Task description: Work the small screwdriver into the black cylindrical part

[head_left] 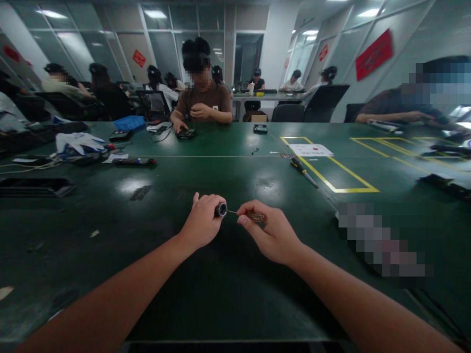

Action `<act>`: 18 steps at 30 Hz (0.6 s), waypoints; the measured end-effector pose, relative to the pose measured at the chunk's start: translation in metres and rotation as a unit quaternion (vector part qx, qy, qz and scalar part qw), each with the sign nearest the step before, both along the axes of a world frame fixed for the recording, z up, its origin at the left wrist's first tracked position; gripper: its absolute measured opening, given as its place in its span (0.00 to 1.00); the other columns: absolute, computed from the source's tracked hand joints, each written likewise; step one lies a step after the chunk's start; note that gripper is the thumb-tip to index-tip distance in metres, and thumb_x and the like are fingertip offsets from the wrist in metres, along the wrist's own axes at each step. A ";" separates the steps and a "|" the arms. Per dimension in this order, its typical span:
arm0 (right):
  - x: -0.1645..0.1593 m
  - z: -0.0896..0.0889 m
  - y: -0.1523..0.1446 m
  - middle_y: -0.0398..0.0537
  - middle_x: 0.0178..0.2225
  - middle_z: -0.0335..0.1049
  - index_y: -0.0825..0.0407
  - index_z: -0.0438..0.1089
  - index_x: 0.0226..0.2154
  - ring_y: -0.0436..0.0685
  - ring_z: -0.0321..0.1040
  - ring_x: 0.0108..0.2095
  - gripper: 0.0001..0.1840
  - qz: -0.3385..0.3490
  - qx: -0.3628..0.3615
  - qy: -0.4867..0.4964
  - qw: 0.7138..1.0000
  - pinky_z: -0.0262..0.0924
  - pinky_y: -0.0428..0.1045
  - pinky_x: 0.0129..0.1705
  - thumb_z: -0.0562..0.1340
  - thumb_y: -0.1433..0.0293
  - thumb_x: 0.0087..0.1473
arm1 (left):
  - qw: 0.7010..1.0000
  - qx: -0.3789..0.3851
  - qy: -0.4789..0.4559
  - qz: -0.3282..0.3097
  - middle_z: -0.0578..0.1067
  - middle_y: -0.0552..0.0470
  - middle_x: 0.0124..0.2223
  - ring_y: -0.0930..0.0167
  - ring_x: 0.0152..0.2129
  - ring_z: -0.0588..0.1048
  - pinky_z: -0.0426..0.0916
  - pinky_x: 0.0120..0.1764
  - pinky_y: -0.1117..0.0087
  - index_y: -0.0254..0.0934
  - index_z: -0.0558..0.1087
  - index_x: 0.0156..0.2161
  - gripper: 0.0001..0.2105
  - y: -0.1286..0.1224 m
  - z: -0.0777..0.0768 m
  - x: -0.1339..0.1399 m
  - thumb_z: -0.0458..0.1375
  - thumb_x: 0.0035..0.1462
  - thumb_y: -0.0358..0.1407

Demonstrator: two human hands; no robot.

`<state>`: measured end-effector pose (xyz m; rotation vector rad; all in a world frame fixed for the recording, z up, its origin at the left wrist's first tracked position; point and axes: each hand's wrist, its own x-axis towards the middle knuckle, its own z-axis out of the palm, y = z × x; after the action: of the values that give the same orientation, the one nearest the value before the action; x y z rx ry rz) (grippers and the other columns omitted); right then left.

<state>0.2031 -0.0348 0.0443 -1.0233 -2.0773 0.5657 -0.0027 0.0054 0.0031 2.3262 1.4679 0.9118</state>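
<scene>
My left hand (pixel 204 219) is closed around a small black cylindrical part (pixel 221 210), whose round open end faces me and to the right. Most of that part is hidden by my fingers, so I cannot tell its kind. In my right hand (pixel 270 228) is a small screwdriver (pixel 256 216) with a clear brownish handle, pinched between thumb and fingers. Its thin metal shaft points left, and the tip is at the edge of the black part. Whether the tip touches it or enters it I cannot tell. Both hands are just above the green table (pixel 235 284).
A yellow-and-black screwdriver (pixel 302 170) and a white sheet (pixel 311 150) lie beyond my right hand. Far left are a black marker-like tool (pixel 133 161), white gloves (pixel 79 144) and a blue tray (pixel 128 122). Across the table a person (pixel 202 98) handles a black device (pixel 186 133).
</scene>
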 end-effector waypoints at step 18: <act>0.001 -0.001 -0.001 0.45 0.33 0.75 0.50 0.70 0.40 0.53 0.73 0.32 0.04 0.015 0.002 0.022 1.000 0.64 0.49 0.36 0.60 0.68 0.65 | 1.000 -0.003 -0.008 -0.002 0.74 0.54 0.37 0.65 0.41 0.72 0.47 0.64 0.39 0.40 0.69 0.38 0.07 0.001 -0.001 -0.001 0.54 0.58 0.25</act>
<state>0.2039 -0.0362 0.0437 -0.9699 -2.0571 0.5953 -0.0040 0.0059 0.0025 2.3107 1.4567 0.9218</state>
